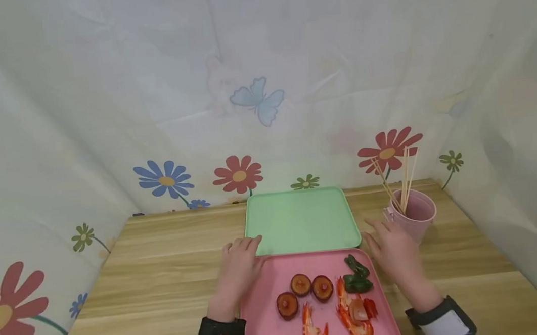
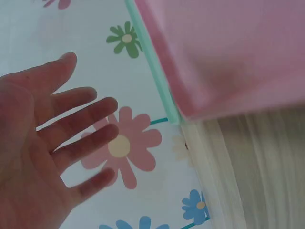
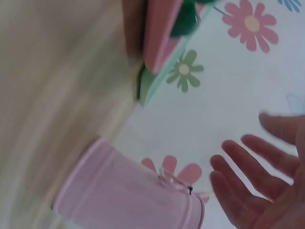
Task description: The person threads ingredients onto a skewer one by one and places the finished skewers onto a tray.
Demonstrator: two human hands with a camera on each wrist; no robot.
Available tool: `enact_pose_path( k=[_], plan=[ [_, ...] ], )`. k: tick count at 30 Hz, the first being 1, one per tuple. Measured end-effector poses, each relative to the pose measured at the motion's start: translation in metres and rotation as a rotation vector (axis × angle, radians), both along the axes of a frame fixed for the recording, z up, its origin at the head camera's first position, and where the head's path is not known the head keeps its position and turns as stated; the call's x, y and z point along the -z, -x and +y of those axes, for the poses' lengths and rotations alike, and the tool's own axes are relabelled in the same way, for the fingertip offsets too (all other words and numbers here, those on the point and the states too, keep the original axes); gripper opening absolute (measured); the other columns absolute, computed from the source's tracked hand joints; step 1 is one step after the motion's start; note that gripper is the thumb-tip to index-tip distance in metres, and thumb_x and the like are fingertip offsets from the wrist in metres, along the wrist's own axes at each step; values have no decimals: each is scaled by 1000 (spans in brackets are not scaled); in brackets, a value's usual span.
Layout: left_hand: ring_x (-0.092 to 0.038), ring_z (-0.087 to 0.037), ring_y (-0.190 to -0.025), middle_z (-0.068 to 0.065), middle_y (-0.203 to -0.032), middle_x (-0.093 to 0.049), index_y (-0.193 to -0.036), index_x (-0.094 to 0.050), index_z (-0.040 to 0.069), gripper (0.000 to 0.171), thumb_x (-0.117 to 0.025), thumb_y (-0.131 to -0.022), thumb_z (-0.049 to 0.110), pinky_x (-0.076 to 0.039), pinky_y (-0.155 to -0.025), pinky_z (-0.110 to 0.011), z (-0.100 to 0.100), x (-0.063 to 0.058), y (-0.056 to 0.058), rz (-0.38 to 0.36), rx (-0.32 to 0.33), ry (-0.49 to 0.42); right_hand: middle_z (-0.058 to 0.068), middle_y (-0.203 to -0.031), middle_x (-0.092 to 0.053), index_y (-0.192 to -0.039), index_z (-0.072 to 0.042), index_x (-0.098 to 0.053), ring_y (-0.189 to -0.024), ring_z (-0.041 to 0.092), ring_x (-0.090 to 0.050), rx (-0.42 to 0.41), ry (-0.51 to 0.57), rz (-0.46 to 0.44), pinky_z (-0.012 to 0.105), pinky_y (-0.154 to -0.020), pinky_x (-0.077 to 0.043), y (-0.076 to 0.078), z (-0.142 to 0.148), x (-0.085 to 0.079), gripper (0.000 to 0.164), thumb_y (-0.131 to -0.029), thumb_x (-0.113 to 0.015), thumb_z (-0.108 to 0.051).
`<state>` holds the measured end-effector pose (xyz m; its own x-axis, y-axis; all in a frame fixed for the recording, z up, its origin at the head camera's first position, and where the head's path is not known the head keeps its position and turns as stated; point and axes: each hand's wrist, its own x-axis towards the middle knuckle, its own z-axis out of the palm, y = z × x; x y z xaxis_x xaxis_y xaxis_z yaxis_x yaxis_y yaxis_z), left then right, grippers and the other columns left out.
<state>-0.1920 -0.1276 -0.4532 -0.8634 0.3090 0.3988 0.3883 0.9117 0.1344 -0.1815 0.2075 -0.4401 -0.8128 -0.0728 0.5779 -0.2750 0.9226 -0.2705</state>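
Hovering with fingers released, the left hand [image 1: 238,264] and right hand [image 1: 395,252] flank the pink tray [image 1: 263,309] — a rightward swing could topple the pail [image 1: 413,224] of wooden skewers [image 1: 404,185].

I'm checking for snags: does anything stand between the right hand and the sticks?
Only the wall of the pink bucket, around the lower ends of the sticks; nothing visible stands between the right hand and their upper ends.

1. L hand [image 1: 239,267] at pink tray's [image 1: 264,322] far L corner – empty, fingers [image 2: 90,115] spread & nearly straight, thumb apart.
2. R hand [image 1: 397,252] just outside far R corner – empty, fingers [image 3: 257,167] slightly bent w/ gaps btwn, thumb apart.
3. Both hands angled fwd & inward from wrists.
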Motion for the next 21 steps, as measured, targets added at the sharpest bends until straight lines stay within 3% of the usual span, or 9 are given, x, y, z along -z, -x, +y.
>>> enact_pose_path(
  k=[4, 8, 14, 21],
  plan=[
    [-59, -25, -91, -7, -94, -64, -102, -68, 8, 24, -73, -82, 20, -44, -78, -43, -9, -6, 0, 61, 22, -40, 21, -85, -69, -99, 4, -68, -73, 36, -64, 60, 60, 170, 49, -62, -52, 10, 6, -10, 28, -76, -78, -9],
    [-59, -24, -84, -4, -85, -62, -89, -67, 8, 13, -74, -82, 16, -41, -71, -37, -18, -10, -2, 60, 20, -70, 22, -80, -68, -91, 7, -68, -69, 37, -64, 104, 142, 241, 50, -60, -50, 25, 14, -17, 19, -77, -76, -3],
    [-56, -24, -84, -3, -84, -58, -88, -64, 10, 13, -72, -84, 19, -39, -72, -36, -30, -12, -5, 18, -22, -89, 23, -79, -67, -92, 7, -67, -67, 37, -63, 199, 205, 251, 50, -58, -46, 45, 24, -23, 16, -82, -71, -3],
    [-56, -24, -84, -3, -84, -57, -92, -65, 9, 16, -71, -85, 22, -41, -72, -38, -44, -14, -5, 50, -51, -86, 24, -86, -67, -99, 6, -65, -72, 37, -61, 251, 219, 155, 48, -62, -43, 59, 26, -31, 19, -87, -67, -8]
  ],
)
